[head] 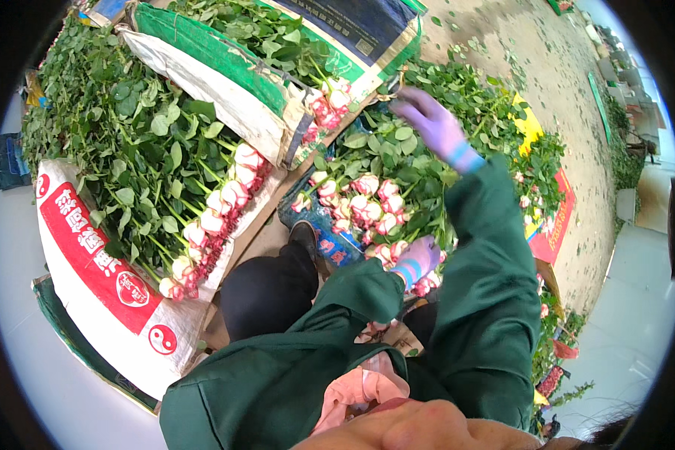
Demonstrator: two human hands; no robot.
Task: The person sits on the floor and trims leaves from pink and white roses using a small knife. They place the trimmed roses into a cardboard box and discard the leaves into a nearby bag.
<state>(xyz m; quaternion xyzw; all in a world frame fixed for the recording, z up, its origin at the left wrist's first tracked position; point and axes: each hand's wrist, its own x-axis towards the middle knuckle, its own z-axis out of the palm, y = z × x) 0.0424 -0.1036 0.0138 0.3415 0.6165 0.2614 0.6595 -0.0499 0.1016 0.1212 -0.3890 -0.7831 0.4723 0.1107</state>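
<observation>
Both my hands wear thin purple gloves with blue cuffs. My left hand (419, 260) is low among pink-edged white roses (371, 205), touching the flowers and leaves. Its fingertips are partly hidden, so a hold on any stem is not visible. Farther out, my right hand (430, 121) is slightly blurred over the leafy rose stems (391, 138), fingers apart with nothing visible between them. These roses lie on a blue printed plastic sack (329, 242) in front of me, their heads towards my body.
At left, a white-and-red woven sack (98, 253) wraps a large rose bundle (214, 216). Behind it, a green-and-white sack (214, 84) holds more roses (329, 104). My shoe (304, 236) is beside the blue sack. Fallen leaves dot the concrete floor (540, 62). More roses (531, 202) lie at right.
</observation>
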